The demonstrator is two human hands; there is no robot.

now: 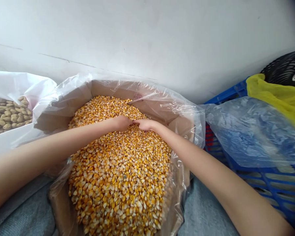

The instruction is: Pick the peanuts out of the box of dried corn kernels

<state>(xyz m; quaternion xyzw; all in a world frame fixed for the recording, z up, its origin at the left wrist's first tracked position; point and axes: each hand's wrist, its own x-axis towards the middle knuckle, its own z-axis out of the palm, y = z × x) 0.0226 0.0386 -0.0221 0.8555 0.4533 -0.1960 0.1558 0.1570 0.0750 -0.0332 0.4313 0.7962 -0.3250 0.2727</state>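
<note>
A large heap of yellow-orange dried corn kernels (118,183) fills a cardboard box (72,98) lined with a clear plastic bag (162,98). Toward the far part of the heap, my left hand (124,123) rests low on the kernels, closed, its fingertips turned down and mostly hidden. Right beside it, my right hand (145,124) is also closed, with its index finger pointing toward the left hand. The two hands meet or nearly touch at their fingertips. Whatever lies between the fingers is too small to make out.
At left, peanuts in shells (9,114) lie in a white bag (22,80). A blue plastic crate (267,180) stands at right, under a crumpled clear bag (255,131), yellow cloth-like material (275,95) and a black fan-like grille (282,65). A white wall (147,39) rises behind.
</note>
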